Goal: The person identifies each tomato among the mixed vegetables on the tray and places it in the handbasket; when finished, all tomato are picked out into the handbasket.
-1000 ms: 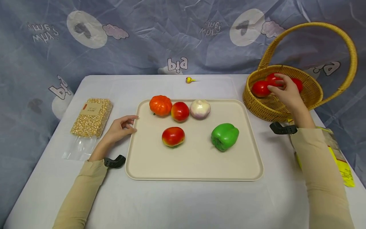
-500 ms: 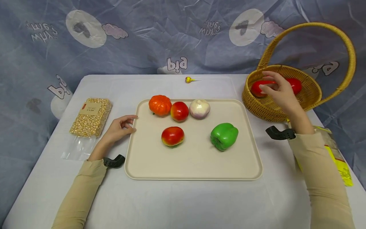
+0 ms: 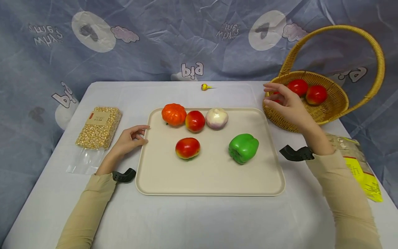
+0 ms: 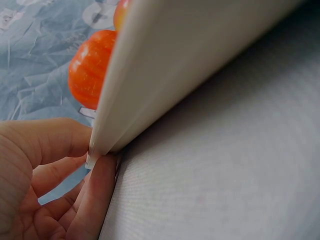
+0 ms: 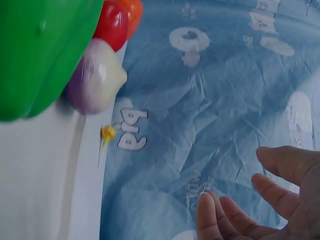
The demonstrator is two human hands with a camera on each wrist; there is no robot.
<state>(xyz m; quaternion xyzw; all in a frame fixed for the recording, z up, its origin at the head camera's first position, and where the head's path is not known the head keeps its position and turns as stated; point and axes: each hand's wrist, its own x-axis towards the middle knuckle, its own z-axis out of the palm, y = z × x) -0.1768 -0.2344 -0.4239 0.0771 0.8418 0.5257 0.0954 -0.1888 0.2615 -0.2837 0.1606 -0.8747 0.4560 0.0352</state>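
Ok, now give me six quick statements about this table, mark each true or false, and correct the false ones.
1. The green pepper lies on the tray. True.
2. The bag of corn kernels is right of the tray. False: it lies to the left.
3. The left grip touches the tray's edge. True.
4. The right grip holds the white-and-purple bulb. False: it holds nothing, and the bulb sits on the tray.
5. At least two red fruits are in the basket. True.
6. The lollipop is on the tray. False: it lies on the table, beyond the tray.
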